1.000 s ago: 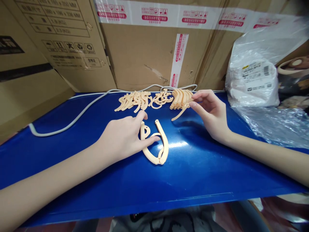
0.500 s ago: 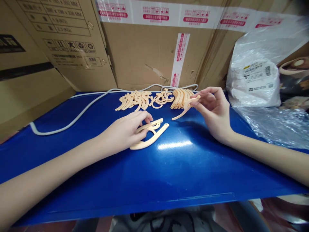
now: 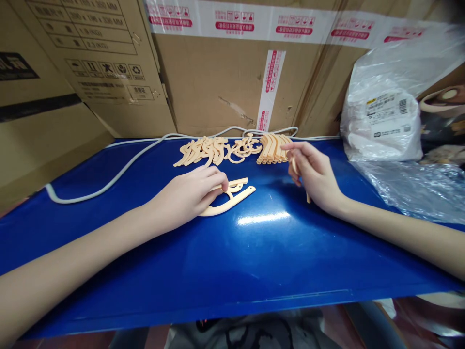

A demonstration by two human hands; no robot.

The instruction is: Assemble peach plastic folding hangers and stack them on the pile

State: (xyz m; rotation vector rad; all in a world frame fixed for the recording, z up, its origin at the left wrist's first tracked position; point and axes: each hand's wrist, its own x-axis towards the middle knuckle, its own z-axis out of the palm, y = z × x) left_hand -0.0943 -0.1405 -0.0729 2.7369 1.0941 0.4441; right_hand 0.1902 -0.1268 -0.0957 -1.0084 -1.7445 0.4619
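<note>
My left hand (image 3: 198, 191) is closed on a cream plastic folding hanger (image 3: 228, 205), folded with its two curved arms side by side, low over the blue table. Its arms' holed ends point right; my fingers cover the other part. To the right, my right hand (image 3: 312, 174) is closed round a curved cream hanger arm (image 3: 308, 198). Most of that arm is hidden in the palm, with one end showing below. My index finger stretches toward a neat row of curved hanger arms (image 3: 271, 149); I cannot tell whether it touches them.
Small cream hooks (image 3: 242, 148) lie heaped beside a looser pile of hanger arms (image 3: 201, 151). A white cable (image 3: 127, 169) runs along the back of the blue table (image 3: 232, 271). Cardboard boxes (image 3: 225, 72) wall the back and left; a plastic-wrapped package (image 3: 385, 121) stands right.
My right hand has turned over, tucking its hanger arm into the palm, and its index finger now points at the row. My left hand and the folded hanger have shifted slightly.
</note>
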